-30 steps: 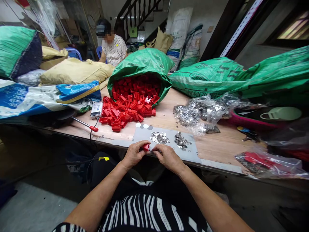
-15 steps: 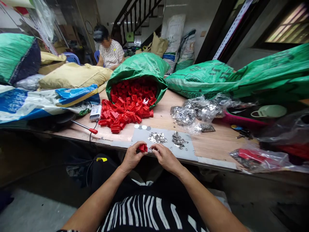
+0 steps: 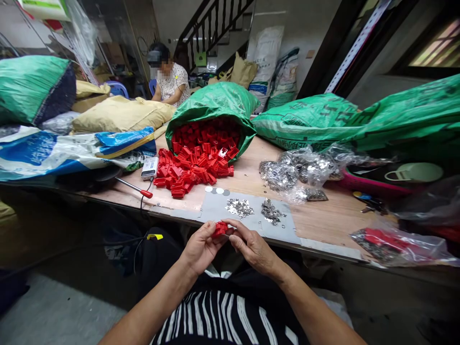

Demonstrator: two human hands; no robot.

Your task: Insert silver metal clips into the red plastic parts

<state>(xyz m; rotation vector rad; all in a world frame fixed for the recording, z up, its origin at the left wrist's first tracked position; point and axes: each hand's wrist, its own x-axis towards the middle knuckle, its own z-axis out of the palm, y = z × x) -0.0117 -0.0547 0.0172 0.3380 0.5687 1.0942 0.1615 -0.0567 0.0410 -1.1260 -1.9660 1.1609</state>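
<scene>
My left hand (image 3: 201, 247) pinches a small red plastic part (image 3: 219, 229) in front of the table's near edge. My right hand (image 3: 251, 245) meets it from the right, its fingertips closed against the same red part. Just beyond my hands, a grey mat (image 3: 215, 208) carries two little heaps of small metal pieces (image 3: 239, 207). Further back, a pile of red plastic parts (image 3: 194, 165) spills out of an open green sack (image 3: 215, 98).
Clear bags of metal pieces (image 3: 298, 170) lie to the right, with more green sacks (image 3: 359, 117) behind. A red-handled screwdriver (image 3: 134, 187) and a small white device (image 3: 149, 167) lie left of the pile. Another person (image 3: 168, 79) sits at the far end.
Both hands have come slightly toward me and lower, away from the table edge, with the red part still between them. The right fingers have closed onto the part.
</scene>
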